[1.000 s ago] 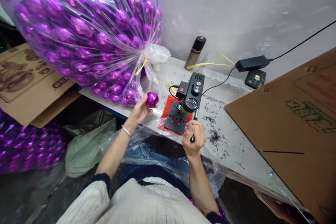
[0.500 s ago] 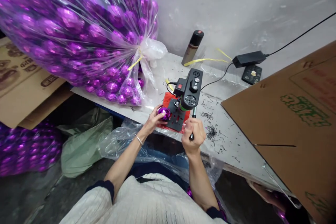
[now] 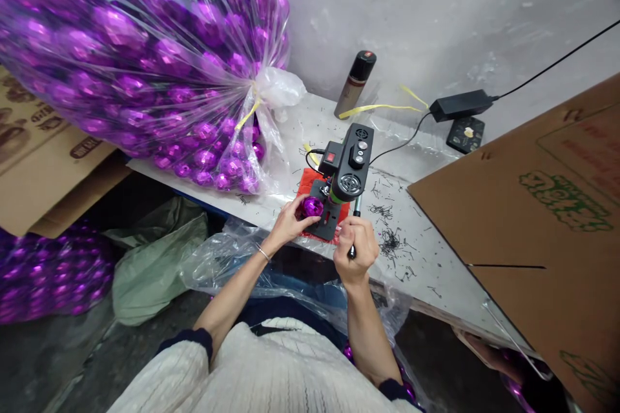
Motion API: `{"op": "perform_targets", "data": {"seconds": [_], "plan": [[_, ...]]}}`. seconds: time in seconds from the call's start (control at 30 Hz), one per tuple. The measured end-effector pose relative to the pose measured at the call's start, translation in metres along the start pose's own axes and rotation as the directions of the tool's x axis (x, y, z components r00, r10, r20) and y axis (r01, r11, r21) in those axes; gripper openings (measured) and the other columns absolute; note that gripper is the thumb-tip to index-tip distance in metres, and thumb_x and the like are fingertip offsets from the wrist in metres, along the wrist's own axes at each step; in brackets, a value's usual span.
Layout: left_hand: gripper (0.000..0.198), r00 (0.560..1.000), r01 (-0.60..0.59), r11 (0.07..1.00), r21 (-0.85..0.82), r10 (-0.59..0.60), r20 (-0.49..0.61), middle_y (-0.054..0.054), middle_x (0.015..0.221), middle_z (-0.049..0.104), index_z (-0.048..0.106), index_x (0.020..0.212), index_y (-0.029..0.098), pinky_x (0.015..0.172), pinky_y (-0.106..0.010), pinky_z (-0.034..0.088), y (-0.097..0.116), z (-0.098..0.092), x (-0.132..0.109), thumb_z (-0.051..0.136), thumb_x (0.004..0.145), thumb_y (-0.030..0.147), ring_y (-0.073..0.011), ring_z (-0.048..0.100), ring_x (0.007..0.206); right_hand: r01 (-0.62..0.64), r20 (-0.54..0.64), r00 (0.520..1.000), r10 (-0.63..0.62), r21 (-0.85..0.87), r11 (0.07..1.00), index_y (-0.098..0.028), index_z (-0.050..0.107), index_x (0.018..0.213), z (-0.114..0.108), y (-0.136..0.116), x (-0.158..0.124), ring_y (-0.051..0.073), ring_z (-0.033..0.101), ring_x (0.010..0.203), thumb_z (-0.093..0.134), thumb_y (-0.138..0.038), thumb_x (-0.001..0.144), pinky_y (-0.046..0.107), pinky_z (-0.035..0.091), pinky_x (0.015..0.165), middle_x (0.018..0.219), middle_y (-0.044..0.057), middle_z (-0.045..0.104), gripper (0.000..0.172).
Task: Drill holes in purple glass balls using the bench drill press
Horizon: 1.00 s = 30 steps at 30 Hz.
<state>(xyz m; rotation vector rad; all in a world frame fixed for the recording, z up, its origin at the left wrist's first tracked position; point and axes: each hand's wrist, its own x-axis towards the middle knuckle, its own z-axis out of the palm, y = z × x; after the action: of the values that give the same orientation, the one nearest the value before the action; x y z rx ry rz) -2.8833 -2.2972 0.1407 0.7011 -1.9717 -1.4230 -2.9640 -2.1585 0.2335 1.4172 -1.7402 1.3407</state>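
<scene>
A shiny purple faceted ball (image 3: 312, 206) sits at the left side of a small black machine (image 3: 356, 161), over its slotted base plate (image 3: 325, 227). My left hand (image 3: 290, 221) holds the ball between thumb and fingers. My right hand (image 3: 356, 246) is wrapped round the black-tipped lever (image 3: 352, 251) at the machine's right. Under the base plate lies a red sheet (image 3: 304, 187). The machine's head, with round vents and knobs, hides part of the plate.
A big clear bag of purple balls (image 3: 184, 64) fills the left. Behind stand a spray can (image 3: 356, 84) and a power adapter (image 3: 461, 105). Small dark wire bits (image 3: 390, 242) litter the right of the table, beside a large cardboard box (image 3: 533, 219).
My left hand has moved the ball a little to the right and up, closer to the machine's head. My right hand has stayed on the lever.
</scene>
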Motion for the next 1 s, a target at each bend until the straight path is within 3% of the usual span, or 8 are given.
{"op": "perform_targets", "data": {"seconds": [0.07, 0.17, 0.3, 0.53, 0.83, 1.0], "plan": [[0.064, 0.997, -0.080, 0.974, 0.211, 0.082, -0.003, -0.010, 0.121, 0.068, 0.059, 0.130, 0.022, 0.101, -0.044, 0.046, -0.004, 0.002, 0.001, 0.080, 0.076, 0.047, -0.0276, 0.062, 0.113, 0.000, 0.003, 1.000, 0.000, -0.005, 1.000, -0.020, 0.052, 0.080, 0.000, 0.000, 0.000, 0.013, 0.059, 0.073, 0.048, -0.004, 0.090, 0.025, 0.047, 0.067, 0.075, 0.002, 0.060, 0.020], [0.063, 0.982, -0.186, 0.928, 0.323, 0.186, 0.032, -0.011, 0.120, 0.068, 0.056, 0.133, 0.021, 0.101, -0.045, 0.046, -0.005, 0.006, 0.005, 0.078, 0.079, 0.046, -0.0279, 0.062, 0.113, -0.002, 0.004, 1.000, 0.002, -0.009, 1.000, -0.020, 0.052, 0.080, 0.000, 0.000, -0.001, 0.013, 0.059, 0.073, 0.049, -0.005, 0.090, 0.025, 0.048, 0.067, 0.075, 0.002, 0.060, 0.019], [0.060, 0.955, -0.296, 0.904, 0.307, 0.285, 0.081, -0.011, 0.123, 0.063, 0.054, 0.133, 0.021, 0.100, -0.043, 0.048, -0.005, 0.014, 0.010, 0.076, 0.081, 0.040, -0.0270, 0.060, 0.116, -0.001, -0.002, 1.000, 0.001, -0.016, 1.000, -0.021, 0.052, 0.080, 0.000, -0.001, -0.001, 0.013, 0.060, 0.072, 0.047, -0.005, 0.091, 0.025, 0.048, 0.066, 0.075, 0.002, 0.060, 0.020], [0.061, 0.944, -0.330, 0.905, 0.268, 0.317, 0.093, -0.013, 0.129, 0.060, 0.052, 0.137, 0.021, 0.103, -0.044, 0.048, -0.013, 0.029, 0.014, 0.075, 0.082, 0.037, -0.0280, 0.058, 0.122, -0.016, -0.002, 1.000, 0.016, -0.013, 1.000, -0.021, 0.052, 0.079, 0.000, -0.001, -0.002, 0.013, 0.061, 0.073, 0.047, -0.007, 0.091, 0.025, 0.049, 0.066, 0.076, 0.003, 0.060, 0.019], [0.061, 0.912, -0.411, 0.890, 0.196, 0.401, 0.089, -0.014, 0.126, 0.065, 0.054, 0.135, 0.019, 0.101, -0.045, 0.048, -0.019, 0.027, 0.014, 0.072, 0.084, 0.046, -0.0285, 0.061, 0.119, -0.019, -0.036, 0.999, 0.020, 0.018, 1.000, -0.021, 0.052, 0.079, 0.007, 0.004, -0.012, 0.013, 0.060, 0.073, 0.044, -0.007, 0.092, 0.025, 0.048, 0.066, 0.078, 0.002, 0.059, 0.020], [0.064, 0.923, -0.385, 0.900, 0.204, 0.371, 0.106, -0.015, 0.127, 0.065, 0.053, 0.136, 0.020, 0.103, -0.047, 0.046, -0.018, 0.027, 0.015, 0.074, 0.082, 0.047, -0.0297, 0.060, 0.121, -0.021, -0.076, 0.997, 0.022, 0.016, 1.000, -0.021, 0.052, 0.080, 0.015, 0.010, -0.023, 0.013, 0.059, 0.071, 0.043, -0.011, 0.093, 0.026, 0.048, 0.065, 0.079, 0.002, 0.059, 0.019]]}}
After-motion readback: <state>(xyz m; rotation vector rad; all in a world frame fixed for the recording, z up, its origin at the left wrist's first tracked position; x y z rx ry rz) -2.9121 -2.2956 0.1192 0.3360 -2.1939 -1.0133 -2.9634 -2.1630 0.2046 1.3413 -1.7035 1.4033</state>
